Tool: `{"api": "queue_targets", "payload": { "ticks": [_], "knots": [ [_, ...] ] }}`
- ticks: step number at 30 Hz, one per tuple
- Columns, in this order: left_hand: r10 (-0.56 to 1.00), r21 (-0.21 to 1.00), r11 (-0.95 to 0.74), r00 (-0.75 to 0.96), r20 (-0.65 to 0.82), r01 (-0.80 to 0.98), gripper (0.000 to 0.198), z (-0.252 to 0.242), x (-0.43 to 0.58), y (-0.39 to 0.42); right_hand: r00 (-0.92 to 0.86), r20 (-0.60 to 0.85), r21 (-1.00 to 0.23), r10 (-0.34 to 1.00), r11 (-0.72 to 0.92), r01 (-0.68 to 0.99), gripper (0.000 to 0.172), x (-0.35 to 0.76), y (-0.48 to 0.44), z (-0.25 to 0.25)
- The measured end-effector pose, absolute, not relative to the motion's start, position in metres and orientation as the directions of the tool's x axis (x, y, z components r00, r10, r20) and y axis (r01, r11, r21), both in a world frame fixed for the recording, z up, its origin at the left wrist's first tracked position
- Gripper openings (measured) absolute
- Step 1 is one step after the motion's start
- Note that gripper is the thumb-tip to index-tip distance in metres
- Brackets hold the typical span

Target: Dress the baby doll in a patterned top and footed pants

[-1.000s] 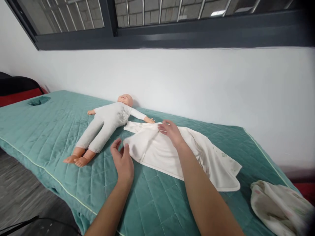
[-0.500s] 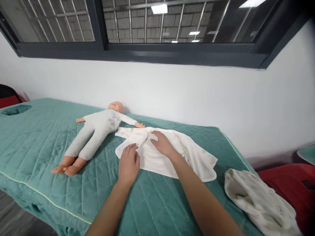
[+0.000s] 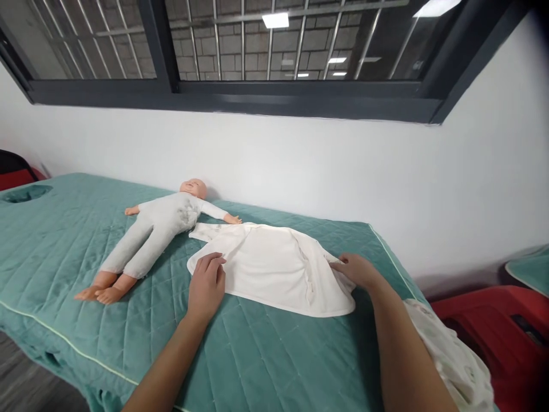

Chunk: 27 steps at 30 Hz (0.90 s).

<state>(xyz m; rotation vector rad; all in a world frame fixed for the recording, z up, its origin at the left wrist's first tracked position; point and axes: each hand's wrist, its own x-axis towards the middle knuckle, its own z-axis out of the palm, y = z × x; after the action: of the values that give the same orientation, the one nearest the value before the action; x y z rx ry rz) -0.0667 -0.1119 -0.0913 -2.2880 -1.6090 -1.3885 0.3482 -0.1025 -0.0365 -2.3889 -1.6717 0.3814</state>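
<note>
Left hand (image 3: pixel 207 281) palm-down, right hand (image 3: pixel 357 270) turned inward

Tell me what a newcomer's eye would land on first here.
Probably the doll, lying face up on the green quilted cover, head toward the wall. Next, the white garment spread beside it, with the left hand at its left edge and the right hand at its right end.
</note>
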Motion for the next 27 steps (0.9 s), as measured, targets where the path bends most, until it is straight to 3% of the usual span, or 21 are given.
{"api": "queue_targets", "payload": {
  "ticks": [6,10,12,15,17,18,22,27],
  "knots": [
    [0.712,0.299,-0.519,0.211,0.67,0.8,0.025,-0.084,-0.06,-0.121,0.535,0.107,-0.288,0.838,-0.489,0.824,0.036,0.341,-0.101,-0.028],
    [0.64,0.166,-0.657,0.428,0.638,0.735,0.023,-0.073,-0.052,-0.134,0.505,0.258,-0.34,0.824,-0.412,0.845,0.035,0.317,-0.104,-0.016],
    [0.619,0.138,-0.704,0.507,0.599,0.697,0.016,-0.068,-0.049,-0.139,0.395,0.231,-0.416,0.889,-0.277,0.866,0.029,0.294,-0.109,-0.006],
    [0.641,0.139,-0.715,0.563,0.521,0.685,0.019,-0.064,-0.047,-0.14,0.061,0.1,-0.464,0.993,-0.008,0.886,0.029,0.25,-0.127,0.007],
    [0.668,0.148,-0.697,0.56,0.491,0.702,0.028,-0.063,-0.047,-0.139,-0.28,-0.083,-0.472,0.956,0.21,0.856,0.031,0.22,-0.143,0.013],
    [0.677,0.151,-0.688,0.553,0.486,0.71,0.03,-0.063,-0.047,-0.138,-0.338,-0.14,-0.441,0.93,0.247,0.863,0.031,0.207,-0.15,0.014],
    [0.685,0.148,-0.676,0.54,0.489,0.722,0.033,-0.065,-0.045,-0.137,-0.335,-0.174,-0.25,0.926,0.287,0.924,0.032,0.18,-0.165,0.01],
    [0.713,0.236,-0.632,0.434,0.551,0.739,0.035,-0.065,-0.049,-0.139,-0.283,-0.123,-0.185,0.951,0.258,0.948,0.029,0.178,-0.161,0.009]
  ]
}}
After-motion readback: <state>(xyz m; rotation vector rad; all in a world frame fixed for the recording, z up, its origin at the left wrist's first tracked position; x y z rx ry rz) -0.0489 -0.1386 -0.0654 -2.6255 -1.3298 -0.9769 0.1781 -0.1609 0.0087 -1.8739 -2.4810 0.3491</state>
